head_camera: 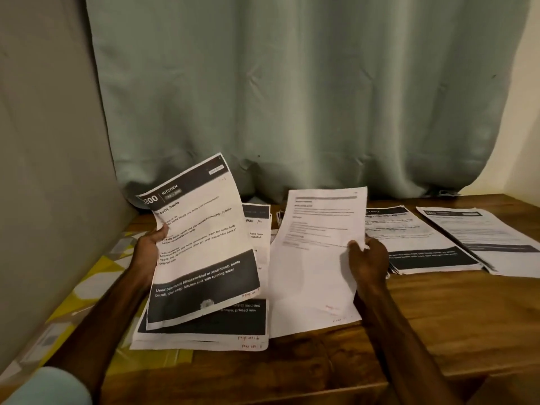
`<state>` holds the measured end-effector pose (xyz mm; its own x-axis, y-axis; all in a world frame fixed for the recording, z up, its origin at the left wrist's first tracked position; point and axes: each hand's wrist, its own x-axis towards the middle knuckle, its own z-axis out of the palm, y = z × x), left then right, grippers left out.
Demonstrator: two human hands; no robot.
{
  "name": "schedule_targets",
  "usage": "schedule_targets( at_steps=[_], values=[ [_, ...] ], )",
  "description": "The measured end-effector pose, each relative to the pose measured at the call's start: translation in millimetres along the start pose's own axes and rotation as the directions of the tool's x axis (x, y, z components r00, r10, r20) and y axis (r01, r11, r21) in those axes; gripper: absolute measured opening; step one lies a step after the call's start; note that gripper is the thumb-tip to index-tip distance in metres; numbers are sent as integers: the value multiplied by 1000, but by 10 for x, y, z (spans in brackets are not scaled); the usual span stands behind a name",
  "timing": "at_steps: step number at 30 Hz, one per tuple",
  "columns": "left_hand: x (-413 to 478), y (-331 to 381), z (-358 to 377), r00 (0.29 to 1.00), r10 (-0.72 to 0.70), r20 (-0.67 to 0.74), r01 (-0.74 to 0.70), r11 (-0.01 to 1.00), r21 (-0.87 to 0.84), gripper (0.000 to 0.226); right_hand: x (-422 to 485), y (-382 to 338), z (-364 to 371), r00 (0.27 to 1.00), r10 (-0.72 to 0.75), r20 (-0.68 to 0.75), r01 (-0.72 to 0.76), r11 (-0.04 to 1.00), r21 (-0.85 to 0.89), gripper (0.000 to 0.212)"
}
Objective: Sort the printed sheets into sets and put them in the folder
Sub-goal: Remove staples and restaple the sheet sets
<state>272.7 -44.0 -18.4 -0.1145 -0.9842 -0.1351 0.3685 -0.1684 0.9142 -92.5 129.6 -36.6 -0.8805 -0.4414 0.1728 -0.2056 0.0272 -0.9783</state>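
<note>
My left hand (147, 252) grips the left edge of a printed sheet (201, 244) headed "KITCHEN", with a black band across its bottom, lifted and tilted above a stack of sheets (204, 334) on the table. My right hand (366, 258) pinches the right edge of a mostly white text sheet (312, 258), raised at the centre. Two more sets lie flat on the right: one with a black band (420, 244) and one at the far right (491, 241). The yellow patterned folder (96, 276) lies under the left stack, partly hidden.
The wooden table (438, 317) reaches to a green curtain (292, 97) at the back. A grey wall (43, 171) closes the left side. A pale blue sleeve (49, 387) shows at the lower left corner.
</note>
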Motion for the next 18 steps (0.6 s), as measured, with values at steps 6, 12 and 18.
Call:
schedule_targets(
  at_steps=[6, 12, 18],
  values=[
    [0, 12, -3, 999, -23, 44, 22, 1000, 19, 52, 47, -44, -99, 965, 85, -247, -16, 963, 269, 36],
    [-24, 22, -3, 998, -16, 56, 15, 1000, 20, 56, 8, -103, -150, 941, 169, -292, -31, 905, 424, 46],
    [-128, 71, 42, 1000, -6, 4, 6, 1000, 20, 27, -59, -140, -95, 971, 117, -209, -10, 892, 451, 46]
  ],
)
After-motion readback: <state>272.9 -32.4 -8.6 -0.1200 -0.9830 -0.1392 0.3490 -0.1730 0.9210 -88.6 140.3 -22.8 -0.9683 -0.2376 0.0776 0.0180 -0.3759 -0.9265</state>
